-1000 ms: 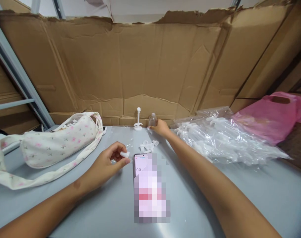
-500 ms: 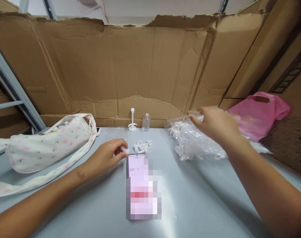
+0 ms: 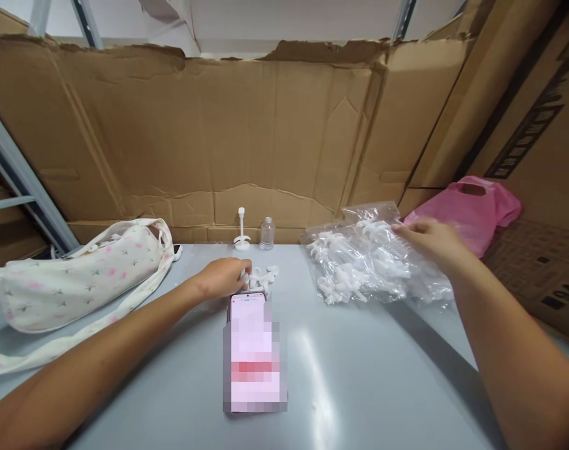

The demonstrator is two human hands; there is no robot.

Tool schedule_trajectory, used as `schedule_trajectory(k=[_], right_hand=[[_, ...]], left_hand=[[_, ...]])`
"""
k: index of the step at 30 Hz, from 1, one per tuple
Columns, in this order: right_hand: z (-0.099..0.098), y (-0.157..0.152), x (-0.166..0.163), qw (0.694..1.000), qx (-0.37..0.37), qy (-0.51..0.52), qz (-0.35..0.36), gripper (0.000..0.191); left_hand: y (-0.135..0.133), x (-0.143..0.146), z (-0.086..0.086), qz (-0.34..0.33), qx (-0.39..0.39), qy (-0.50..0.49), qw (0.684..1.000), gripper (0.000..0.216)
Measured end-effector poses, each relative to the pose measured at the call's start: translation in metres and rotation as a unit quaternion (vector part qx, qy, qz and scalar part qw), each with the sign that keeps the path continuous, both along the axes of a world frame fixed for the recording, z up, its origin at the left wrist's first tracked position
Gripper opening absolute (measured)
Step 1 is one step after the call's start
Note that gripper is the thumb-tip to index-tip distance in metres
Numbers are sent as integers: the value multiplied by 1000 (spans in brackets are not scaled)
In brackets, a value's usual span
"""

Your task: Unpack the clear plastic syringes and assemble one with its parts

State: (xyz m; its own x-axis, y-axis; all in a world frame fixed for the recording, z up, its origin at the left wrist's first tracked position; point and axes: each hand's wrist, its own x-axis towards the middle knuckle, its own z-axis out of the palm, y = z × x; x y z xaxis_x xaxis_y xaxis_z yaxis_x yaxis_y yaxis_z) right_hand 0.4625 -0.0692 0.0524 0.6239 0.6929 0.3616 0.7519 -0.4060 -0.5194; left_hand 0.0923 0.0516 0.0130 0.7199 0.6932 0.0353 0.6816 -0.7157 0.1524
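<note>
My left hand [image 3: 222, 277] rests knuckles-up on the grey table [image 3: 368, 369], its curled fingertips in a small pile of white plastic caps [image 3: 263, 274] just beyond a phone [image 3: 252, 350]. Whether it holds a cap is hidden by the fingers. My right hand [image 3: 429, 240] reaches out to the right and pinches the upper edge of a clear plastic bag [image 3: 359, 262] full of white pump parts. A small clear bottle [image 3: 266, 233] and an upright white pump piece [image 3: 242, 230] stand at the back of the table, apart from both hands.
A floral cloth shoulder bag [image 3: 78, 269] lies at the left with its strap trailing forward. A pink plastic bag [image 3: 469, 209] sits behind the clear bag. Torn cardboard sheets [image 3: 247, 131] wall in the back and right. A metal shelf frame [image 3: 12, 169] stands at left.
My right hand left the small bottle, swung right and took hold of the clear bag. My left hand carried its white cap forward to the pile of caps. The view shifted right.
</note>
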Motion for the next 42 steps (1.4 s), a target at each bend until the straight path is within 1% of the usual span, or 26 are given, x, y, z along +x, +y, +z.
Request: schedule_trajectory(k=[5, 7, 9, 11, 13, 14, 17, 19, 21, 22, 23, 25, 27, 28, 29, 31, 34, 37, 39, 42], right_hand=[[-2, 0, 1, 997, 68, 19, 7, 20], [-2, 2, 2, 994, 101, 27, 11, 17], [-2, 4, 0, 989, 143, 32, 23, 13], [-1, 6, -4, 981, 184, 35, 48, 12], [2, 7, -11, 972, 214, 40, 88, 13], [3, 7, -17, 967, 223, 44, 112, 13], [4, 10, -39, 954, 227, 57, 186, 12], [0, 13, -60, 949, 210, 62, 227, 12], [-8, 15, -85, 943, 190, 62, 266, 13], [-13, 14, -99, 938, 178, 63, 291, 14], [-19, 13, -113, 927, 158, 58, 335, 14], [-31, 9, -140, 902, 99, 62, 415, 14], [-40, 1, -160, 884, 41, 48, 464, 13], [-43, -3, -167, 877, 23, 37, 478, 13], [-46, -6, -172, 871, 8, 30, 490, 12], [-48, -12, -176, 860, -9, 27, 509, 10], [-49, -15, -175, 845, -13, 40, 533, 5], [-50, -15, -175, 840, -5, 44, 540, 6], [-51, -14, -175, 841, 2, 40, 539, 11], [-50, -12, -174, 848, 9, 30, 530, 24]], left_hand=[[-2, 4, -4, 12, 6, -17, 1000, 27], [-6, 3, -1, 18, 15, -32, 999, 28], [-13, 1, 3, 22, 32, -53, 998, 23], [-24, -2, 8, 26, 44, -94, 994, 20], [-36, -5, 13, 24, 25, -204, 978, 18], [-42, -6, 14, 19, 2, -256, 966, 17], [-58, -12, 17, 4, -68, -394, 916, 16], [-65, -18, 15, 15, -130, -464, 876, 21], [-70, -24, 12, 39, -208, -508, 835, 30], [-72, -27, 10, 53, -253, -523, 813, 36], [-73, -30, 8, 66, -301, -534, 787, 42], [-74, -36, 5, 86, -404, -548, 728, 52], [-74, -40, 4, 87, -493, -545, 672, 60], [-73, -41, 4, 82, -525, -538, 654, 61], [-73, -43, 4, 77, -548, -528, 644, 61], [-73, -44, 4, 76, -571, -501, 646, 57], [-74, -45, 4, 86, -582, -453, 670, 52], [-76, -44, 0, 83, -574, -428, 693, 45], [-77, -43, -2, 91, -565, -434, 696, 41], [-78, -43, -3, 101, -553, -462, 685, 39]])
